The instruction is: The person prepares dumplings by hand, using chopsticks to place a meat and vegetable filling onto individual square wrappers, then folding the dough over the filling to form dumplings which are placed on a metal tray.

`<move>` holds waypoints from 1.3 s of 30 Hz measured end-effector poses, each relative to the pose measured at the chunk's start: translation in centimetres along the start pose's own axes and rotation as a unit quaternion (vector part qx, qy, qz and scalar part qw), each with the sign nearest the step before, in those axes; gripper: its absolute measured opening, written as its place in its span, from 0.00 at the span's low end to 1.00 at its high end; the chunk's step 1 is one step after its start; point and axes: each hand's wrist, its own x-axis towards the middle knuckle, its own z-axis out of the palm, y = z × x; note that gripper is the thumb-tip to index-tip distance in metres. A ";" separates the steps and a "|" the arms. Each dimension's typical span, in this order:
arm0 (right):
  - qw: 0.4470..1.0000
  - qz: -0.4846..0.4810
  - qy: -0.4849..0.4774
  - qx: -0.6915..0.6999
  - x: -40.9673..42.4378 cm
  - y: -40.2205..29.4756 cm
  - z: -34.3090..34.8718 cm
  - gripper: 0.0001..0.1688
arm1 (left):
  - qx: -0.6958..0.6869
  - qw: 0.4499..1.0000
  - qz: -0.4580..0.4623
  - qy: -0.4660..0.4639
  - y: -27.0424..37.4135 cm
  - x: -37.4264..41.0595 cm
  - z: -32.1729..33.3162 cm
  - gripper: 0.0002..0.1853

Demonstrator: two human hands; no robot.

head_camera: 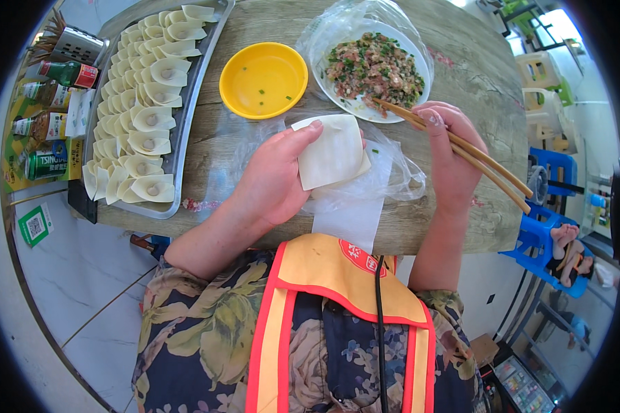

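Observation:
My left hand point(284, 170) holds a square dough wrapper point(330, 149), its thumb on top; an edge of at least one more wrapper shows beneath. Wooden chopsticks point(465, 147) are gripped in my right hand point(452, 149), their tips at the near edge of the minced meat with chopped green onion point(374, 69). That meat is heaped on a white plate point(333, 93) partly wrapped in a clear plastic bag. Left of the plate, a yellow bowl point(263, 80) contains clear liquid with green bits. Rows of folded wrappers with filling point(152, 118) cover a metal tray point(191, 103) at the left.
A plastic bag point(398, 170) and a white sheet point(349, 222) lie under and beside my left hand on the wooden table point(485, 88). Bottles point(46, 124), a green can point(46, 165) and a metal chopstick holder point(80, 46) stand beyond the tray. A person point(568, 258) sits on blue chairs at right.

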 end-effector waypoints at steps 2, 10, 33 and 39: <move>1.000 0.006 -0.006 -0.002 0.0 0.0 0.2 0.04 | -0.005 1.000 -0.002 0.000 0.0 0.1 -0.1 0.26; 0.997 0.052 -0.014 0.049 -0.2 0.2 0.6 0.06 | -0.025 1.000 0.002 -0.001 0.0 0.2 -0.7 0.26; 0.976 0.018 -0.071 0.205 -0.3 0.1 0.1 0.07 | -0.058 0.998 0.013 0.003 0.7 1.0 -0.8 0.25; 0.978 -0.115 -0.135 0.109 -0.4 -1.9 -0.2 0.06 | -0.077 0.996 0.035 0.000 1.3 0.9 -0.3 0.26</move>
